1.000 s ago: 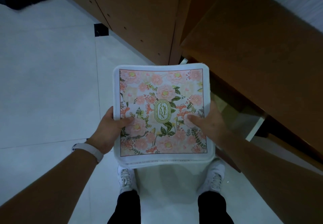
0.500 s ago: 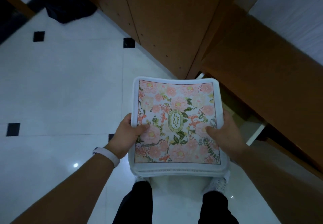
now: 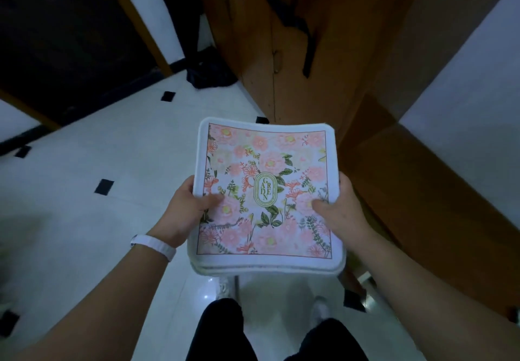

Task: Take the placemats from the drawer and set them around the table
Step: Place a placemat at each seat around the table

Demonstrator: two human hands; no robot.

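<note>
Two hands hold a stack of flowery placemats [image 3: 267, 152] up over the floor.
Seen from the head camera, the left hand [image 3: 188, 208] grips the left edge of the stack, thumb on top and fingers under. The right hand [image 3: 342, 214] grips the right edge the same way. The top mat is pink and green, with the word GARDEN in a gold oval. The stack is in front of the person's body, above the white tiled floor [image 3: 112, 149] with its small black squares. A white wristband [image 3: 154, 246] is on the left wrist. A wooden cupboard [image 3: 281, 36] stands ahead, with a black bag [image 3: 211, 74] on the floor beside it.
</note>
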